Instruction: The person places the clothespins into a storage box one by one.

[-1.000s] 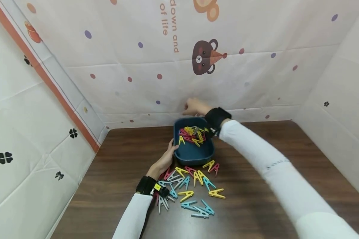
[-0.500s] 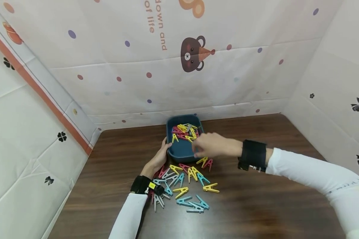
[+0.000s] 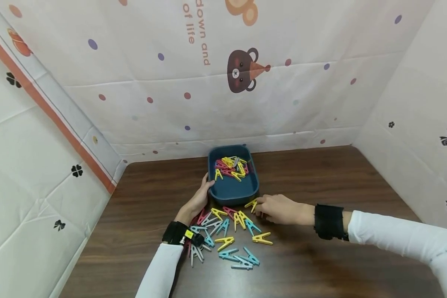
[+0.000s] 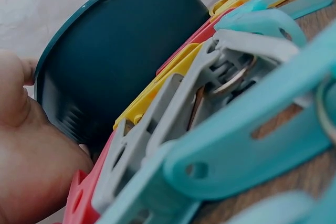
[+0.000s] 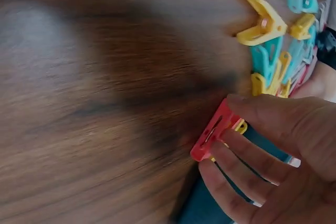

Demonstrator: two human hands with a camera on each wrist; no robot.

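A dark blue plastic bin [image 3: 234, 191] stands at the back of the table with red, yellow and grey clothespins [image 3: 228, 163] inside. My left hand [image 3: 196, 202] holds its left side, thumb at the rim. Right of the bin's near corner, my right hand [image 3: 279, 209] is low over the table. In the right wrist view its thumb and fingers pinch a red clothespin [image 5: 212, 135], mostly hidden in the head view. A yellow clothespin [image 3: 251, 204] lies just left of those fingertips.
Loose yellow, blue, grey and red clothespins lie in front of the bin, among them a yellow one [image 3: 262, 238] and a blue group [image 3: 242, 259]. Grey and blue clothespins [image 4: 231, 124] crowd my left wrist. A printed cloth wall [image 3: 171, 111] stands behind the wooden table [image 3: 320, 178].
My right hand has come from beyond the bin's far edge, back over its right side and down to the red clothespin on the table. My left hand has stayed on the bin.
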